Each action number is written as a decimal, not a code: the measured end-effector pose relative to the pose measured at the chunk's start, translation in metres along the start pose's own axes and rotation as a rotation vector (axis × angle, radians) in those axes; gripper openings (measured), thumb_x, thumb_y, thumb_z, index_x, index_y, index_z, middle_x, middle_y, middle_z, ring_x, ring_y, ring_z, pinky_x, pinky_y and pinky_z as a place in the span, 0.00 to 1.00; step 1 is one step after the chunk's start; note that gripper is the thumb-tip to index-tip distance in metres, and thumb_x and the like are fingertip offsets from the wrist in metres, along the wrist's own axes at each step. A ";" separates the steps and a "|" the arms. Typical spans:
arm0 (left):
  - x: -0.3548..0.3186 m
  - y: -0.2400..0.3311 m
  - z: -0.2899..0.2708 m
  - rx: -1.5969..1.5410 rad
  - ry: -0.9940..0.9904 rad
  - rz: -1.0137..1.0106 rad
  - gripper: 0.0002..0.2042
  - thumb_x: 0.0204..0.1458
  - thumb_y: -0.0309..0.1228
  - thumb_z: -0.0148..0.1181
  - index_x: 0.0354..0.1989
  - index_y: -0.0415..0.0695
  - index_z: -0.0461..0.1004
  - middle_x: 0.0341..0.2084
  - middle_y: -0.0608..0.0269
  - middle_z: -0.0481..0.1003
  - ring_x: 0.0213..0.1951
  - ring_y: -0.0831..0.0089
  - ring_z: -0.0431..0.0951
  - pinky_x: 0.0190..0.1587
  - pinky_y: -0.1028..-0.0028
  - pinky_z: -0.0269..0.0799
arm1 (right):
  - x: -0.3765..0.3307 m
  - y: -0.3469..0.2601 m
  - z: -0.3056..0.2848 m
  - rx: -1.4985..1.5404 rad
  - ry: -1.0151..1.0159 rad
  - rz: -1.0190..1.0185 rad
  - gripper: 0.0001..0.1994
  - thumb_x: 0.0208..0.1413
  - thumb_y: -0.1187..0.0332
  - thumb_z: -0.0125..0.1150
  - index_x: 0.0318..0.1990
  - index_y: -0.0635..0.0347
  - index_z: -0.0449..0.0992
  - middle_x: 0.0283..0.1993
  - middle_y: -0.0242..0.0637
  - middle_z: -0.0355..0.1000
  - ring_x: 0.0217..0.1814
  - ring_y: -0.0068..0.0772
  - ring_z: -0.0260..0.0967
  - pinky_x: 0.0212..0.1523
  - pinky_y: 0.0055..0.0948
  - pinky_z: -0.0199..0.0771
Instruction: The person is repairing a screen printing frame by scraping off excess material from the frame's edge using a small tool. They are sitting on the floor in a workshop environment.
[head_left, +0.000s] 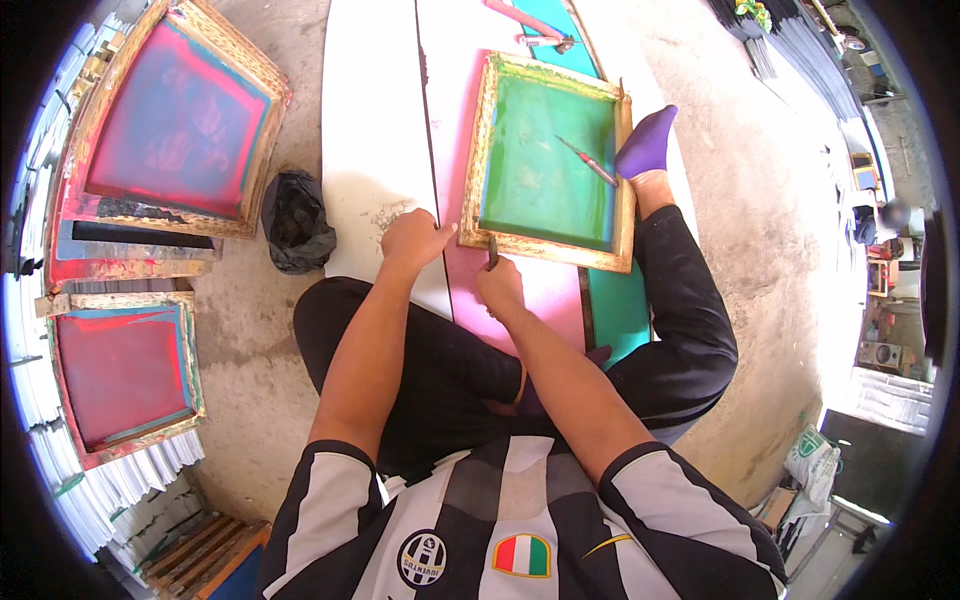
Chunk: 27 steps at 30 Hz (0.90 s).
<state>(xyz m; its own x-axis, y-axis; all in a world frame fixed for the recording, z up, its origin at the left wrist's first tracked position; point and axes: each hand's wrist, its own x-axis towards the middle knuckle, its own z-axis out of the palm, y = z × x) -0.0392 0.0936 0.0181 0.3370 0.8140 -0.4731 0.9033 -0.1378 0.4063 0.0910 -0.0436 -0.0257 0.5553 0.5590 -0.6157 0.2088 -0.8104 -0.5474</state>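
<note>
As I view the work from the head camera, the wooden frame (pixel 545 250) with green mesh lies on a pink, white and green surface (pixel 375 120), just beyond the hands. I see the right hand (pixel 502 287) closed around a short dark tool (pixel 493 252) at the frame's near rail. The left hand (pixel 415 238) sits by the near-left corner, fingers curled; I cannot tell whether it grips anything. A red-handled, thin-shafted tool (pixel 598 169) rests on the mesh.

Floor (pixel 770 235): stained concrete, flanking both long edges of the worktop (pixel 372 110)
Light (pixel 840 320): white glare beyond its right edge
</note>
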 end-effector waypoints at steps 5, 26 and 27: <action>-0.005 -0.004 0.010 -0.164 0.047 0.289 0.17 0.54 0.46 0.66 0.37 0.43 0.85 0.33 0.51 0.83 0.38 0.54 0.84 0.41 0.59 0.78 | 0.001 0.020 -0.009 0.221 -0.149 -0.136 0.13 0.56 0.68 0.54 0.44 0.67 0.78 0.27 0.48 0.78 0.20 0.39 0.77 0.19 0.38 0.76; -0.002 -0.018 0.012 0.155 0.173 0.212 0.06 0.52 0.35 0.65 0.34 0.52 0.86 0.34 0.55 0.84 0.38 0.53 0.84 0.42 0.56 0.79 | -0.005 0.005 -0.045 0.479 -0.542 0.096 0.14 0.60 0.70 0.61 0.47 0.71 0.69 0.36 0.46 0.71 0.31 0.43 0.75 0.31 0.43 0.78; 0.000 -0.021 0.009 0.181 0.138 0.110 0.06 0.52 0.35 0.65 0.34 0.52 0.86 0.34 0.55 0.84 0.39 0.53 0.84 0.43 0.56 0.79 | 0.000 0.005 -0.045 0.465 -0.536 0.096 0.14 0.60 0.70 0.61 0.47 0.71 0.68 0.35 0.46 0.70 0.31 0.43 0.75 0.30 0.43 0.78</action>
<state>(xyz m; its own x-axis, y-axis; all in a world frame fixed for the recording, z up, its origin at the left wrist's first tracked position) -0.0552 0.0914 0.0023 0.4074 0.8564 -0.3172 0.9002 -0.3181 0.2972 0.1284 -0.0560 -0.0025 0.0576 0.5952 -0.8015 -0.2522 -0.7681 -0.5886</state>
